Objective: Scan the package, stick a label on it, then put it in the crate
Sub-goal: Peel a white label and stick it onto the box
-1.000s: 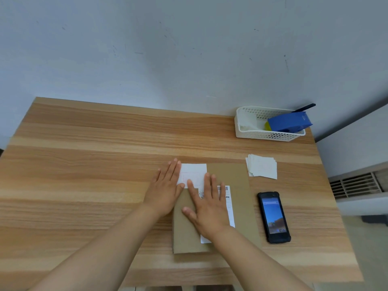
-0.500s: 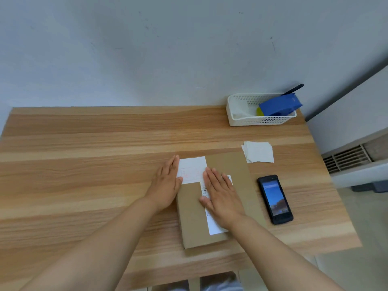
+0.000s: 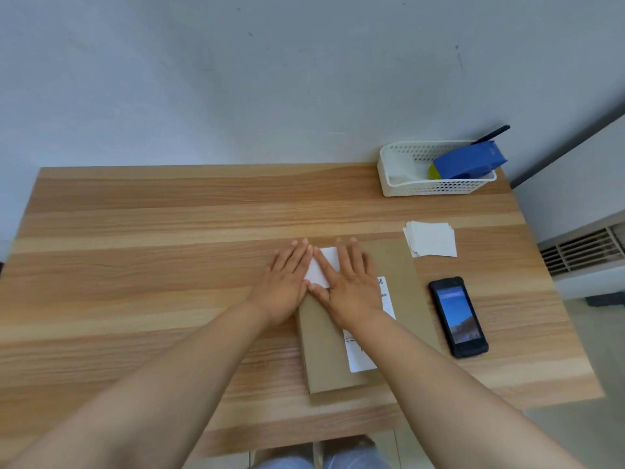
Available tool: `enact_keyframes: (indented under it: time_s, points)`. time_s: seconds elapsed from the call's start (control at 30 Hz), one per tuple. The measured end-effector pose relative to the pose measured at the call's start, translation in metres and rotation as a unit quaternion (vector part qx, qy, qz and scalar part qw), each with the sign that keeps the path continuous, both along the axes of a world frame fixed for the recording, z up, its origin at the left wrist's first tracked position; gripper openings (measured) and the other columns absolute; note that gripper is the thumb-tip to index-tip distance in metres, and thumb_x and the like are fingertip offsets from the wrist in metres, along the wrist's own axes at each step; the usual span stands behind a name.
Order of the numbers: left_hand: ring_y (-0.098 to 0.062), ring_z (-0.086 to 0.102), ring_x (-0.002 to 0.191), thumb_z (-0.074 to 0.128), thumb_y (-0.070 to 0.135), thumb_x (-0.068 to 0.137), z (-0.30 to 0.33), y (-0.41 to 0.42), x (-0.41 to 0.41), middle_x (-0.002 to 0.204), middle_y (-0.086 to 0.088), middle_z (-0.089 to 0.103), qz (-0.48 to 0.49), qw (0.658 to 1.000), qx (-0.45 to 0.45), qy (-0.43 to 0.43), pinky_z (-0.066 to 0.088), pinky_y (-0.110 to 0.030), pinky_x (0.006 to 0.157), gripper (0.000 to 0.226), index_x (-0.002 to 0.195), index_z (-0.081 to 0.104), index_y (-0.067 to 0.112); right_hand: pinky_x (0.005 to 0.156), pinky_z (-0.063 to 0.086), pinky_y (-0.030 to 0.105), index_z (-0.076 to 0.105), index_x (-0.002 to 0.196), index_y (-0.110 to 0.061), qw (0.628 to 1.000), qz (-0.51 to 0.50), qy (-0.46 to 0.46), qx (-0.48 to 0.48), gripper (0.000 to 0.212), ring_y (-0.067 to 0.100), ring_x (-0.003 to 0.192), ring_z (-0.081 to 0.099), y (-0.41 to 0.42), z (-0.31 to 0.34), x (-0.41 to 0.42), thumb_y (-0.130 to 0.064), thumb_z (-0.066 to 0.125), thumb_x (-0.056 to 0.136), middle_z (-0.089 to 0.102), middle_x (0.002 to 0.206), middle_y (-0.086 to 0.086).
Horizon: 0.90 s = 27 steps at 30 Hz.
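A flat brown cardboard package point(image 3: 324, 350) lies on the wooden table point(image 3: 152, 231) in front of me. A long printed shipping label point(image 3: 362, 353) runs down its top, partly under my right forearm. A small white label point(image 3: 323, 267) sits at the package's far left corner. My left hand point(image 3: 285, 282) lies flat, fingers spread, on the label's left edge. My right hand point(image 3: 351, 282) lies flat on the package, covering the label's right side. The black handheld scanner point(image 3: 458, 316) rests screen up, right of the package. The white crate point(image 3: 406, 187) stands at the far right.
A stack of blank white labels point(image 3: 431, 238) lies between the crate and the scanner. The crate holds a blue box point(image 3: 470, 160), something yellow and a black pen. The table's right edge is close to the scanner, with a white vented unit point(image 3: 581, 255) beyond it.
My right hand has slid up the package onto the small white label, beside my left hand. The camera view has shifted, so everything sits a little differently in the frame.
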State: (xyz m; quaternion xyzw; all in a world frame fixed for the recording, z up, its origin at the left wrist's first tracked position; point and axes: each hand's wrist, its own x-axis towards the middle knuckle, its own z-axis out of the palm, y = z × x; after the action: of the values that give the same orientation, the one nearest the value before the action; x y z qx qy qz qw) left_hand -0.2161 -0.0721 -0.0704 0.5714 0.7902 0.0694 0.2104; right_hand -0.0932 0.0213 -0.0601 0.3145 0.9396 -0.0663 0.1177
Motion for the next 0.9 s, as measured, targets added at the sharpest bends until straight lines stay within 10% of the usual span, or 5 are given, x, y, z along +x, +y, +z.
enact_keyframes:
  time_s: [0.3, 0.9]
  points:
    - [-0.008, -0.019, 0.139, -0.006, 0.049, 0.073, -0.007, 0.002, 0.005, 0.156, 0.002, -0.013, 0.013, 1.0, -0.014, 0.004, -0.011, -0.031, 0.113, 0.079, 0.145, -0.009, 0.018, 0.112, -0.016, 0.04, -0.014, 0.144, -0.015, 1.0, 0.005, 0.006, -0.014, 0.09, 0.017, 0.144, -0.015, 0.019, -0.009, 0.013, -0.067, -0.01, 0.071, -0.009, 0.159, 0.001]
    - [-0.016, -0.015, 0.143, 0.016, 0.033, 0.098, 0.01, 0.008, 0.054, 0.157, -0.003, -0.013, 0.151, 0.982, -0.067, 0.089, -0.008, -0.04, 0.117, 0.058, 0.145, -0.011, 0.012, 0.11, -0.008, 0.063, -0.014, 0.141, -0.047, 0.986, 0.099, -0.114, -0.069, 0.066, 0.032, 0.14, -0.027, 0.035, 0.019, 0.093, -0.068, 0.018, 0.087, -0.025, 0.155, 0.004]
